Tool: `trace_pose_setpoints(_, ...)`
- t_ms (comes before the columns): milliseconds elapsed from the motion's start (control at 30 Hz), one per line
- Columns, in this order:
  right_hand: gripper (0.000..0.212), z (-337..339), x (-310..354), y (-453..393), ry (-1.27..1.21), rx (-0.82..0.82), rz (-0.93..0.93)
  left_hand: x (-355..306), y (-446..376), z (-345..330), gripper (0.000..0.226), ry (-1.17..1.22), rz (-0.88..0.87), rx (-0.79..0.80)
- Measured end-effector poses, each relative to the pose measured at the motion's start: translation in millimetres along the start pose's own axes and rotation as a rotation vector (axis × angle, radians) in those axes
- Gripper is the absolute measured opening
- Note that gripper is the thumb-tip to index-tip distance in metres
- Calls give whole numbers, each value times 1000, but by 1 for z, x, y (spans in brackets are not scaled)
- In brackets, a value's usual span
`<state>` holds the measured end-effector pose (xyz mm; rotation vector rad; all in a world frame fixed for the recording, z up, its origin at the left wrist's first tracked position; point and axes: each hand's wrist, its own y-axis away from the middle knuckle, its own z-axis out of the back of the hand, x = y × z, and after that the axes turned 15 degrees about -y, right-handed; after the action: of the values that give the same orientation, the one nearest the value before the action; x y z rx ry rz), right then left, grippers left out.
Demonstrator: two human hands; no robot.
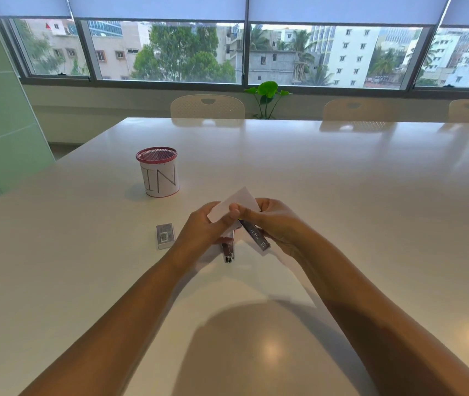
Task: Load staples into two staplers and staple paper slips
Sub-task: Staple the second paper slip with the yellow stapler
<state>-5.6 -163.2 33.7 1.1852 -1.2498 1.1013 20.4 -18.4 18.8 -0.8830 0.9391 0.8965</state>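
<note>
Both hands meet above the middle of the white table (341, 178). My left hand (204, 230) pinches a white paper slip (239, 202) that sticks up between the hands. My right hand (273, 221) grips a dark metal stapler (257, 235), angled down to the right, its front end at the slip. A second stapler (229, 252) lies on the table just below my left hand, partly hidden by it. A small grey staple box (165, 235) lies flat to the left of my left hand.
A red mesh cup (158, 171) wrapped in white paper marked "IN" stands at the back left. Beige chairs (207, 107) line the table's far side, with a green plant (267, 95) and windows behind.
</note>
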Motion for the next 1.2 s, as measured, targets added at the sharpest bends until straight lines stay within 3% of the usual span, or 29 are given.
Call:
trace_pose_setpoints(67,38,-1,-2,0,-5,-2,1,-1,0,0,21,47,36,9)
trace_pose_setpoints(233,41,-3,-2,-1,-7,-25,4,-3,4,3,44,164,70,44)
trace_pose_setpoints(400,43,-6,-4,-1,14,-26,3,1,2,6,56,90,84,72)
trace_pose_setpoints(733,25,-10,-3,5,45,-9,76,5,-1,8,12,166,95,103)
trace_pose_setpoints(900,30,-10,2,7,37,-3,92,1,0,12,42,180,90,127)
trace_pose_setpoints(1033,31,-11,5,9,-1,9,57,-2,0,7,64,108,112,21)
trace_pose_setpoints(1200,24,-11,5,10,-25,11,70,-5,1,6,54,41,90,14)
